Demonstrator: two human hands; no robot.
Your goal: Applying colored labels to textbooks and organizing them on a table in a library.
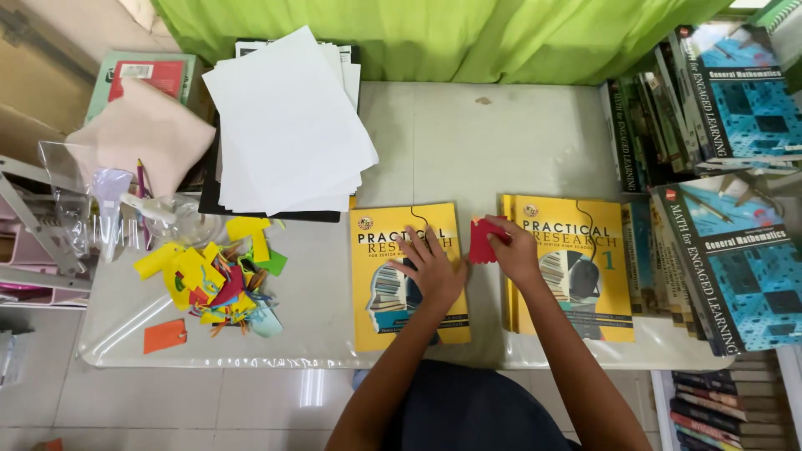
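the red paper cutout (482, 240) sits pinched in our right hand (514, 250) between the two yellow books — just right of our left hand (432, 269), which lies flat and spread on the left yellow book (405, 280).

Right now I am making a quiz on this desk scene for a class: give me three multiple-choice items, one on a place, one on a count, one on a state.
1. Where does the left hand rest?
A. on the left yellow book
B. on the white paper stack
C. on the pile of coloured paper scraps

2. How many yellow books lie flat at the front of the table?
A. one
B. two
C. four

3. What is the right hand doing?
A. lying empty
B. pinching a red paper piece
C. gripping scissors

Answers:
1 A, the palm lies flat on its cover.
2 B, the second is the right yellow book.
3 B, its fingertips close on the piece's edge.
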